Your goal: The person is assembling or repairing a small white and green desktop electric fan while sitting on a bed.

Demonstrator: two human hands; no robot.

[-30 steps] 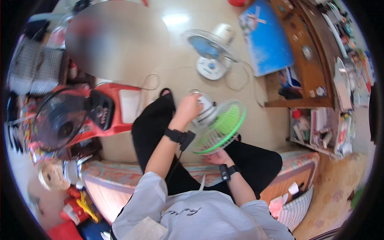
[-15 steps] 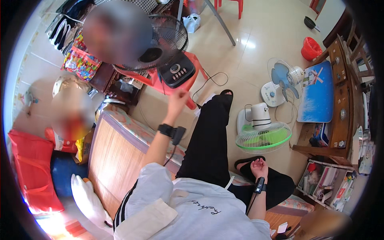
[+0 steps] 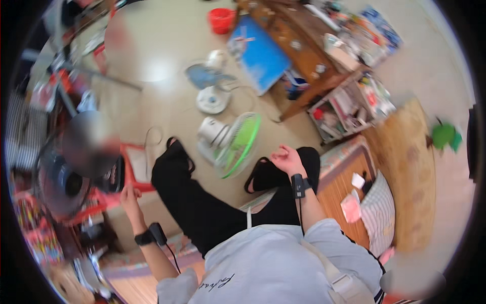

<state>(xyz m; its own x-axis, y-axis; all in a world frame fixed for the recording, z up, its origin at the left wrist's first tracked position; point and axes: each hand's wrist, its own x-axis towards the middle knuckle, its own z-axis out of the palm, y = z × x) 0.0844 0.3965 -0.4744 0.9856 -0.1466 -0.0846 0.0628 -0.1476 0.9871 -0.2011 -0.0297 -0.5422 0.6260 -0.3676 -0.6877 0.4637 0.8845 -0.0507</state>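
Note:
My left hand point(image 3: 130, 195) is raised at the left beside the red plastic stool point(image 3: 132, 178), its fingers half curled and slightly apart, with nothing seen in them. On that stool stands a black fan point(image 3: 61, 177) with a round wire grille and a dark control base. Above my right knee is my right hand point(image 3: 287, 159), fingers loosely bent and apart, holding nothing visible. A white fan with a green-rimmed grille point(image 3: 237, 147) lies on the floor just beyond my feet. Behind it is a white fan with bare blue blades point(image 3: 210, 76). Motion smears the view.
A wooden desk point(image 3: 298, 45) with a blue board point(image 3: 259, 54) leaning on it stands far right, near a red bucket point(image 3: 221, 21). Nearer is a crate of small items point(image 3: 344, 109). I sit on a wooden bench point(image 3: 334, 202) with a striped cushion point(image 3: 380, 215). Cords trail across the floor.
The view has swung to the right, so the black fan and stool now sit at the far left. My left hand has moved away from the fan's control base; my right hand remains near my right knee.

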